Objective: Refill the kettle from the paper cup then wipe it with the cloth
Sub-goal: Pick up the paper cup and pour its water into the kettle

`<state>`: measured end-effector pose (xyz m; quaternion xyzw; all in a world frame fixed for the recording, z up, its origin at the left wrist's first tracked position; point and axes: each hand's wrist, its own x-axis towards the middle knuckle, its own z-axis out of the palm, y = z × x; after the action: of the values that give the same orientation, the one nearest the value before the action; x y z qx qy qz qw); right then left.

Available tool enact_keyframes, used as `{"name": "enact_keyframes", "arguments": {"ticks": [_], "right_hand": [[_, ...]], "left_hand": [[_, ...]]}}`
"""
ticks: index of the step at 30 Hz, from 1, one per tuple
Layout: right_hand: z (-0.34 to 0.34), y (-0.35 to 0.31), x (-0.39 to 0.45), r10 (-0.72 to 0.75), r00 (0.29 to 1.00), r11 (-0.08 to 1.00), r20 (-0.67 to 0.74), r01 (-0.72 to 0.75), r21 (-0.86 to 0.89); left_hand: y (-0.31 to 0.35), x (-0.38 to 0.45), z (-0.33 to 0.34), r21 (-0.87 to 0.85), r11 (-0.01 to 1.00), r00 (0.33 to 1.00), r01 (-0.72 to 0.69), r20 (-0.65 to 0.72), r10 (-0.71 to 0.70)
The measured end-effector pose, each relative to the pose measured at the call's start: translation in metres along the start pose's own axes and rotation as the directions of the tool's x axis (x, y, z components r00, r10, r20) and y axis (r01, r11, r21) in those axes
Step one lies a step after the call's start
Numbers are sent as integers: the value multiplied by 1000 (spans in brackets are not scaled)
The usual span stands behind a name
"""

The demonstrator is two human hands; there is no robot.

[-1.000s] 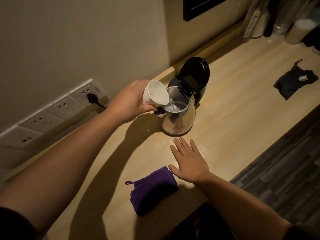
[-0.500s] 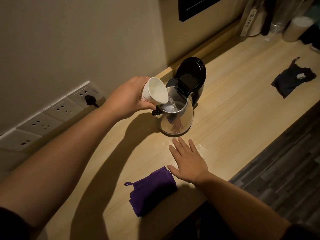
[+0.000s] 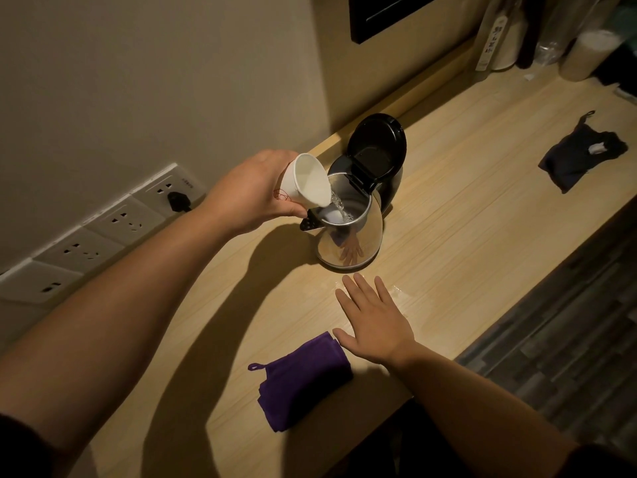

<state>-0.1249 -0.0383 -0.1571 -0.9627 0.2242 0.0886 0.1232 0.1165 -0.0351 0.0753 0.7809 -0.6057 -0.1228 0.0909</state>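
Note:
A steel kettle (image 3: 362, 243) stands on the wooden counter (image 3: 465, 219) with its black lid (image 3: 377, 150) flipped up. My left hand (image 3: 251, 191) grips a white paper cup (image 3: 305, 181), tilted over the kettle's mouth, and a thin stream of water runs from the cup into the kettle. In front of the kettle my right hand (image 3: 374, 319) rests flat on the counter, fingers spread. A folded purple cloth (image 3: 303, 381) lies just left of that hand, by the counter's front edge, with my thumb next to its corner.
A dark cloth (image 3: 579, 157) lies at the right of the counter. Bottles and a white roll (image 3: 586, 53) stand at the far right end. A row of wall sockets (image 3: 113, 225) with one black plug sits to the left. A small wet patch shines by my right hand.
The cup has tipped a little further over the kettle while water keeps pouring. My right hand stays flat in the same place.

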Motion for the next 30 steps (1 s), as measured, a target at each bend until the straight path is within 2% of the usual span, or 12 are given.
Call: {"name": "enact_keyframes", "arguments": {"ticks": [30], "right_hand": [[-2,0,-1,-9,1000,1000,-10,9,7]], "left_hand": [[2,5,-9,65,997,998,-43,37,41]]}}
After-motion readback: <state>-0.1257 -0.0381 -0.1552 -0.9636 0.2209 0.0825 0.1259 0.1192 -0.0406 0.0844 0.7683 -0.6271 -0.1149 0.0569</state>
